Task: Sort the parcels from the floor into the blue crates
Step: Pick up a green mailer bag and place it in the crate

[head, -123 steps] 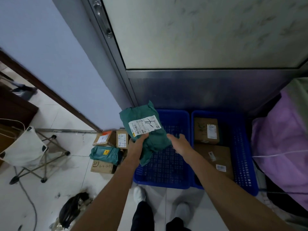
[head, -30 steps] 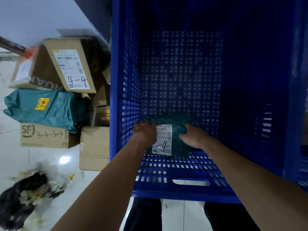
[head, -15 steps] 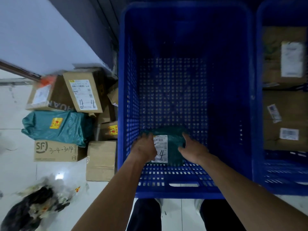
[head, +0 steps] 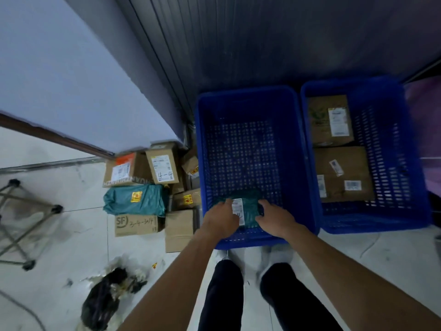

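A green bagged parcel (head: 249, 205) with a white label lies at the near end of the left blue crate (head: 307, 163). My left hand (head: 222, 219) covers its left side and my right hand (head: 274, 217) rests on its right side; both still touch it. The right blue crate (head: 410, 151) holds two cardboard boxes (head: 343, 173). On the floor left of the crates lies a pile of parcels: a green bag (head: 136, 199), a box marked 4-4 (head: 163, 163), an SF box (head: 136, 224) and several other cartons.
A pale wall and a ribbed dark metal door stand behind the crates. A folding stool frame (head: 21, 223) is at far left. A black plastic bag (head: 105, 299) lies on the white tiles near my legs. Purple fabric (head: 429, 130) borders the right edge.
The green parcel went from held above the left crate to lying on its floor. Over the last second my head has risen, so the view widened; my hands stay on the parcel.
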`<state>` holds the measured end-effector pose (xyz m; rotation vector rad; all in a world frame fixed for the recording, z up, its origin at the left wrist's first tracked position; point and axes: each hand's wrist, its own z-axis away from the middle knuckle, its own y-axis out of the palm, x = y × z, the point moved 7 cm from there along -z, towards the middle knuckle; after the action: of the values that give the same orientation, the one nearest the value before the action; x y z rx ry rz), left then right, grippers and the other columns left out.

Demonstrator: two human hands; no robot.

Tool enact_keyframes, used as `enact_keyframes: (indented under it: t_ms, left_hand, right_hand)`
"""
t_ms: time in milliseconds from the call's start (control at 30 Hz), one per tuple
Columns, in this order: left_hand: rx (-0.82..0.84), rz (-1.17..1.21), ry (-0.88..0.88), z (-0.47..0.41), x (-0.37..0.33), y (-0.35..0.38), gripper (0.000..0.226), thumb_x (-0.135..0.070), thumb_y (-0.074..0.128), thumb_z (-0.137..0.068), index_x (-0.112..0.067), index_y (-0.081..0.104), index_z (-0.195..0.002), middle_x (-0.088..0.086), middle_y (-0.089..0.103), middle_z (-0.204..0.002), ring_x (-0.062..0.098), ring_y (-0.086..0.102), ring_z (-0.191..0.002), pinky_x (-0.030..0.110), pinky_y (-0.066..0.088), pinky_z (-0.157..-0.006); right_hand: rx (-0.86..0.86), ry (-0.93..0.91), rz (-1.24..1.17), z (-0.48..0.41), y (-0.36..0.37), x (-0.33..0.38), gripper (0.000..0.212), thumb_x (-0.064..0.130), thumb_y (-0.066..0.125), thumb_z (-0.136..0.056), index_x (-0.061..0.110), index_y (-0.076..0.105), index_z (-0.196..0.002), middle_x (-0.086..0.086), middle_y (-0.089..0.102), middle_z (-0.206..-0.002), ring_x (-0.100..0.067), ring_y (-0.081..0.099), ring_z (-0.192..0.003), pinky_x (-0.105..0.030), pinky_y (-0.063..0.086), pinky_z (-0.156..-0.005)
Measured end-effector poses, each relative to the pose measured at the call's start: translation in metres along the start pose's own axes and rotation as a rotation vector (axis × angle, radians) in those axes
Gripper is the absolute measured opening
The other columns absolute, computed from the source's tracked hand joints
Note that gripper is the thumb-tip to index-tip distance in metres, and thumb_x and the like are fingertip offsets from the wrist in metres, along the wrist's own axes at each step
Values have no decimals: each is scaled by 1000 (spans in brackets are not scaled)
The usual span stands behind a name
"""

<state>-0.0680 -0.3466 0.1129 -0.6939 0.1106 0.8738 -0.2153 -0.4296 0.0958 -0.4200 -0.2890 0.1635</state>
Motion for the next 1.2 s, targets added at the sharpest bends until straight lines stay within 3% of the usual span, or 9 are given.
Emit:
enact_keyframes:
  t_ms: [100, 333, 533, 667, 800, 900, 1000, 1067, 1200]
  left_hand:
    - [-40, 39, -30, 15, 5, -14, 47, -25, 48, -98, -12, 42, -144, 17, 57, -134, 37, 57, -118, 43, 47, -95]
    - [-78, 282, -194, 54, 49, -30, 40, -27, 51, -97, -18, 58, -135, 7, 64, -131, 30, 62, -114, 38, 52, -96]
    - [-233, 463, -317, 98, 83, -33, 31, -21, 51, -99, -11, 67, -124, 12, 67, -125, 30, 62, -114, 36, 49, -98]
    - [-228, 531, -379, 122, 103, -20, 26, -18, 49, -98, -15, 69, -116, 9, 66, -112, 26, 63, -102, 28, 53, -82]
    - [-185, 542, -448, 128, 137, -4, 39, -26, 50, -97, -13, 64, -131, 7, 62, -136, 28, 58, -124, 34, 46, -105]
    - [-162, 530, -463, 122, 167, 6, 41, -28, 51, -97, -14, 63, -133, 8, 62, -137, 30, 58, -123, 34, 46, -105]
    - [-150, 508, -448, 101, 204, 14, 37, -27, 51, -95, -14, 68, -125, 11, 66, -132, 33, 60, -118, 35, 48, -101]
    - [-150, 487, -433, 82, 229, 18, 37, -26, 51, -96, -16, 67, -127, 12, 65, -133, 34, 59, -121, 35, 48, -102]
    - [-159, 457, -416, 45, 282, 33, 40, -24, 50, -98, -16, 63, -134, 13, 62, -137, 35, 56, -125, 37, 45, -107]
  right_hand:
    - [-5, -34, 15, 13, -1, 11, 66, 40, 45, -100, 22, 21, -159, -13, 48, -149, -31, 61, -112, -39, 48, -88]
    - [-21, -94, 24, 32, 6, 30, 61, 36, 46, -103, 18, 25, -157, -12, 46, -149, -31, 51, -128, -41, 43, -101]
    - [-16, -167, 3, 41, 21, 47, 59, 38, 47, -103, 18, 28, -155, -11, 46, -149, -33, 51, -127, -44, 42, -103]
    - [55, -180, 2, 41, 39, 63, 61, 41, 47, -103, 22, 26, -157, -9, 45, -150, -33, 53, -123, -42, 43, -95]
    - [109, -201, -2, 41, 61, 86, 60, 43, 45, -103, 24, 26, -157, -6, 51, -143, -23, 62, -95, -39, 49, -80]
    - [143, -200, 9, 33, 85, 102, 59, 41, 44, -103, 25, 24, -157, -6, 47, -147, -24, 62, -101, -39, 50, -81]
    - [167, -186, -11, 16, 110, 118, 56, 41, 46, -102, 24, 31, -153, -7, 57, -132, -21, 61, -91, -39, 52, -81]
    - [172, -170, -42, -3, 129, 127, 55, 43, 48, -101, 25, 35, -151, -6, 57, -134, -20, 58, -95, -40, 52, -88]
    - [178, -144, -42, -43, 176, 148, 53, 45, 49, -102, 24, 39, -150, -4, 55, -134, -12, 56, -86, -29, 42, -65]
